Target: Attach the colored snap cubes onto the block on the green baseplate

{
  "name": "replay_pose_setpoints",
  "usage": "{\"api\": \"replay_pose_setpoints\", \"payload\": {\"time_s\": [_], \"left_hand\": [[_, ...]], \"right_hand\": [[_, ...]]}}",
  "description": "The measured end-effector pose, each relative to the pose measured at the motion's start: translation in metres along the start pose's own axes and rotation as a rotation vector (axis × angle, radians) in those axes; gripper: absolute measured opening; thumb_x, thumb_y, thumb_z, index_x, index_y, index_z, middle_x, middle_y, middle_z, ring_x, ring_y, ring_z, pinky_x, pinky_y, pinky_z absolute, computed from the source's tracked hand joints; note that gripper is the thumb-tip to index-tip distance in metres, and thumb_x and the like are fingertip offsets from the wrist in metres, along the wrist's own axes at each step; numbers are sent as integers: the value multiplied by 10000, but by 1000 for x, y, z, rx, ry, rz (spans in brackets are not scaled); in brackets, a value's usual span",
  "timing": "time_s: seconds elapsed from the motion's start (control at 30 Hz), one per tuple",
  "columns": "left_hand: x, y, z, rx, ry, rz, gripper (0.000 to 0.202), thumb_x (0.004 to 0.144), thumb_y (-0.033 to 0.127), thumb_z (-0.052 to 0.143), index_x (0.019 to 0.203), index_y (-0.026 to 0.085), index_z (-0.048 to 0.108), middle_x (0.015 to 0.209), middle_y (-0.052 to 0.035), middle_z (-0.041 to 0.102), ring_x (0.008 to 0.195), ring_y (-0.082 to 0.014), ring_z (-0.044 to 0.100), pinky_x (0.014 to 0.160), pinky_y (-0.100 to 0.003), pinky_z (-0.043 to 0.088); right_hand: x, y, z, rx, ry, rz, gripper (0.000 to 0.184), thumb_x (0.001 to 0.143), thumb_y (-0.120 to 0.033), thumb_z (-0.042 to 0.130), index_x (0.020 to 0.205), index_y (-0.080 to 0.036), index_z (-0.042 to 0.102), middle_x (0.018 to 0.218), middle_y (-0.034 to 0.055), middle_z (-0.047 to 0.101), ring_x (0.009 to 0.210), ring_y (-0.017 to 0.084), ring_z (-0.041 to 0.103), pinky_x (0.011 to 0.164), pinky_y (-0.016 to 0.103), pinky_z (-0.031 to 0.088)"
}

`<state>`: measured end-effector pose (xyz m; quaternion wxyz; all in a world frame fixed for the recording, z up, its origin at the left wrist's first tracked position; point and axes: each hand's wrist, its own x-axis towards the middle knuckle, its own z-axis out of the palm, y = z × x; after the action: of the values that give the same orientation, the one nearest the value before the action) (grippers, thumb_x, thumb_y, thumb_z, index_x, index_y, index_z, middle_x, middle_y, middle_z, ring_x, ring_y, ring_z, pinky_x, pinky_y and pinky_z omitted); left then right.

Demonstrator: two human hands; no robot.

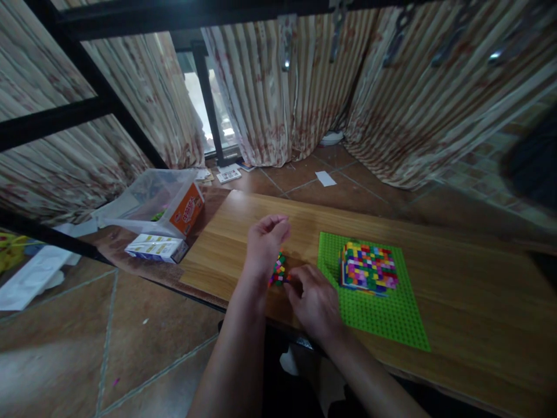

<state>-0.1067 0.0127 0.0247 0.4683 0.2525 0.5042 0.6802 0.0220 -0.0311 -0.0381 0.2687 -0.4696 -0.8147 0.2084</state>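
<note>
A small pile of colourful toy bricks (279,268) lies on the wooden table between my two hands. My left hand (266,241) is raised just above and left of the pile, its fingers curled in against the thumb; anything inside them is hidden. Low over the table, my right hand (315,299) has its thumb and index finger drawn together at the pile's right edge. What they grip, if anything, is too small to name. To the right, a multicoloured block of stacked bricks (369,267) stands on a green studded baseplate (391,325).
The wooden table (474,302) stretches right. Left of it stand a clear plastic bin (143,200) with an orange label and a white carton (154,247). A black metal frame (117,113) crosses the upper left. Curtains (278,104) hang behind, and a white card (325,178) lies on the floor.
</note>
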Motion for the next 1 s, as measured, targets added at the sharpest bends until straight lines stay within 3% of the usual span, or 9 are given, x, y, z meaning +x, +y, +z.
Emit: {"api": "replay_pose_setpoints", "payload": {"time_s": [0.3,0.43,0.53,0.67,0.77,0.83,1.0], "left_hand": [[-3,-7,6,112,-30,-2,185,633,259,783,774,157,720,718,3,650,678,-95,579,701,-223,470],[-2,-9,5,136,-60,2,225,629,294,792,794,157,723,728,0,655,693,-103,581,704,-226,469],[-4,-6,6,169,-167,7,263,637,329,802,824,158,730,767,-17,675,718,-121,589,701,-234,474],[-16,0,12,256,-479,-39,265,718,368,771,881,160,751,798,-44,696,720,-132,596,685,-238,471],[-28,0,21,233,-681,-64,217,718,312,790,884,177,756,815,-40,704,749,-138,619,724,-249,486],[-34,-3,28,201,-720,-76,185,725,290,790,875,188,752,811,-38,711,754,-146,634,736,-263,500],[-39,-11,41,220,-662,-8,142,731,281,789,834,195,744,748,-22,693,693,-132,611,689,-250,492]], "right_hand": [[1,2,-3,132,-7,8,145,784,-96,560,732,-227,593,716,-2,621,699,175,585,663,290,424],[-2,0,-10,246,28,35,132,812,-120,555,742,-218,609,696,-4,621,670,162,587,647,279,438],[-5,0,-26,467,166,95,84,862,-201,577,802,-214,635,740,1,659,682,150,609,659,269,480],[-8,3,-53,619,436,156,50,859,-256,637,843,-211,651,760,1,673,711,145,623,685,268,509],[-9,8,-69,664,545,194,51,845,-259,661,873,-217,657,785,0,683,719,142,631,683,267,520],[-9,11,-75,672,575,204,54,839,-259,672,877,-222,663,795,0,688,731,142,638,685,265,526],[-9,18,-84,714,583,194,41,834,-249,684,871,-234,677,786,-13,689,735,131,645,703,253,534]]}}
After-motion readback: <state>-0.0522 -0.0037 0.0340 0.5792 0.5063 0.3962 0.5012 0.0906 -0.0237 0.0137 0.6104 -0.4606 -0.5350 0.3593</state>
